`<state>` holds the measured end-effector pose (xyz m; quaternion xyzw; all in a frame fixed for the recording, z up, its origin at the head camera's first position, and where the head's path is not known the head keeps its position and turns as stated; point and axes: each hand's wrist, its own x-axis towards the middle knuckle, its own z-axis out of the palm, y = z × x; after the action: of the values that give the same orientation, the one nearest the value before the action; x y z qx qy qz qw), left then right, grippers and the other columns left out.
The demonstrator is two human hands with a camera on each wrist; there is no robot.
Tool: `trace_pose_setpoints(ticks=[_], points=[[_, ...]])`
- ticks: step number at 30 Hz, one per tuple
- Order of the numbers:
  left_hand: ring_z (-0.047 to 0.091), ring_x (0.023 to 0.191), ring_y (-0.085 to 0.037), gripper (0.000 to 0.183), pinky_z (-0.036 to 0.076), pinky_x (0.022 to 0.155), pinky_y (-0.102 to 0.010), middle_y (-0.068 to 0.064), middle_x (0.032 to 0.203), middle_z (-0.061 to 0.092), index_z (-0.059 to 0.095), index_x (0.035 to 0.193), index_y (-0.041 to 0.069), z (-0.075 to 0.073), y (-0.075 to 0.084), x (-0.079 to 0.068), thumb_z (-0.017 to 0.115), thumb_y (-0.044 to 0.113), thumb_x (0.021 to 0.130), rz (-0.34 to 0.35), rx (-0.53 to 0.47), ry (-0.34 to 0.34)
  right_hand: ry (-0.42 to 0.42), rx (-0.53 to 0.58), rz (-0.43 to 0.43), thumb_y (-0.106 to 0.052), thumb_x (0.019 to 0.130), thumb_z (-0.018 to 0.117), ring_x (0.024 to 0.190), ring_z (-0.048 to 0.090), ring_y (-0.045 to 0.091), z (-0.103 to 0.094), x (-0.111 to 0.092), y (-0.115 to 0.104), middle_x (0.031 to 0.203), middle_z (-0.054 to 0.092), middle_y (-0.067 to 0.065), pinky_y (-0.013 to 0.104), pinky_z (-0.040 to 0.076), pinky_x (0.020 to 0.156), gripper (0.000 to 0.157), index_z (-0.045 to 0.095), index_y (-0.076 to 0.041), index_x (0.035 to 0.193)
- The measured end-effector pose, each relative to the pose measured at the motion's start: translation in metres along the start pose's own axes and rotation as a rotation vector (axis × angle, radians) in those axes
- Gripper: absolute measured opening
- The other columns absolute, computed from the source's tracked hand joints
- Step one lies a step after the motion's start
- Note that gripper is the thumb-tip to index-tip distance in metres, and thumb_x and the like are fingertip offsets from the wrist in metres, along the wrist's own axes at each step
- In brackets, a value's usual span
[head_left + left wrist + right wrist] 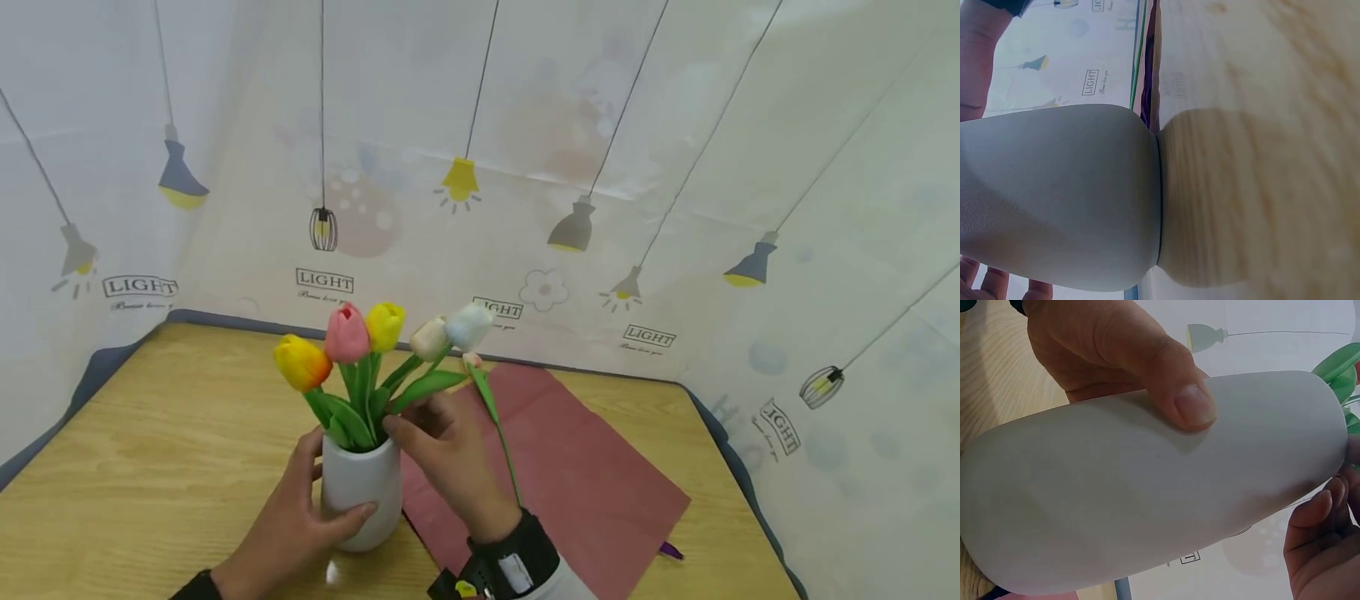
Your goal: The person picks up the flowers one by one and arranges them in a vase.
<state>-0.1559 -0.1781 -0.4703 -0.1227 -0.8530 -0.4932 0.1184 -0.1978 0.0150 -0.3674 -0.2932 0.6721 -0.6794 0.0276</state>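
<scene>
A white vase (363, 492) stands upright on the table, holding several artificial tulips: yellow-orange (300, 362), pink (347, 333), yellow (386, 325), cream (430, 339) and pale blue (469, 326). My left hand (292, 517) grips the vase from its left side, thumb across the front and fingers behind. At the vase's mouth, my right hand (450, 458) pinches among the green stems on the right; its fingertips are partly hidden by leaves. The vase wall (1060, 194) fills much of the left wrist view. In the right wrist view, the left thumb (1194, 409) presses the vase.
A dark pink sheet (577, 475) lies on the wooden table (187, 433), right of the vase. On it rests a single tulip with a long green stem (504, 446). Something purple (671, 551) pokes out from under the sheet. A lamp-patterned curtain (420, 100) stands behind.
</scene>
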Motion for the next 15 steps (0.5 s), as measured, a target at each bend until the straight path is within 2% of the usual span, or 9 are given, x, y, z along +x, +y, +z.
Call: trace_pose_setpoints(ticks=[3, 6, 10, 12, 15], points=[[0.038, 0.119, -0.022, 0.091, 0.045, 0.087, -0.064, -0.004, 0.140, 0.034, 0.014, 0.142, 0.036, -0.0008, 0.0013, 0.0007, 0.075, 0.043, 0.074, 0.006, 0.001, 0.000, -0.002, 0.039, 0.026, -0.014, 0.090, 0.057, 0.087, 0.053, 0.018, -0.0014, -0.0019, -0.0016, 0.101, 0.058, 0.011, 0.033, 0.049, 0.074, 0.031, 0.055, -0.013, 0.121], [0.039, 0.118, -0.021, 0.092, 0.045, 0.087, -0.064, -0.004, 0.140, 0.035, 0.014, 0.142, 0.035, -0.0007, 0.0013, 0.0011, 0.076, 0.042, 0.074, 0.013, 0.002, 0.006, 0.004, 0.064, -0.047, -0.010, 0.091, 0.055, 0.085, 0.052, 0.019, -0.0030, -0.0010, -0.0010, 0.100, 0.056, 0.008, 0.031, 0.048, 0.073, 0.031, 0.054, -0.011, 0.122], [0.039, 0.118, -0.020, 0.092, 0.045, 0.087, -0.063, -0.003, 0.139, 0.035, 0.015, 0.142, 0.035, 0.0002, 0.0005, 0.0009, 0.076, 0.042, 0.073, 0.016, -0.001, 0.011, 0.020, 0.057, -0.138, -0.005, 0.090, 0.054, 0.081, 0.052, 0.021, -0.0044, 0.0013, 0.0003, 0.095, 0.055, 0.009, 0.029, 0.049, 0.069, 0.028, 0.054, -0.005, 0.118], [0.039, 0.118, -0.020, 0.092, 0.045, 0.087, -0.064, -0.003, 0.139, 0.035, 0.015, 0.142, 0.036, 0.0004, 0.0003, 0.0004, 0.076, 0.042, 0.073, 0.008, -0.003, 0.010, 0.010, 0.055, -0.137, -0.005, 0.089, 0.056, 0.084, 0.056, 0.022, -0.0041, 0.0015, 0.0004, 0.098, 0.057, 0.012, 0.030, 0.051, 0.071, 0.029, 0.055, -0.005, 0.118], [0.039, 0.118, -0.020, 0.091, 0.045, 0.087, -0.064, -0.003, 0.140, 0.035, 0.015, 0.141, 0.036, 0.0005, 0.0002, 0.0002, 0.076, 0.043, 0.074, 0.007, 0.000, 0.011, -0.019, 0.038, -0.092, -0.006, 0.088, 0.058, 0.089, 0.057, 0.022, -0.0023, 0.0003, -0.0004, 0.100, 0.059, 0.014, 0.030, 0.053, 0.074, 0.028, 0.058, -0.007, 0.116]])
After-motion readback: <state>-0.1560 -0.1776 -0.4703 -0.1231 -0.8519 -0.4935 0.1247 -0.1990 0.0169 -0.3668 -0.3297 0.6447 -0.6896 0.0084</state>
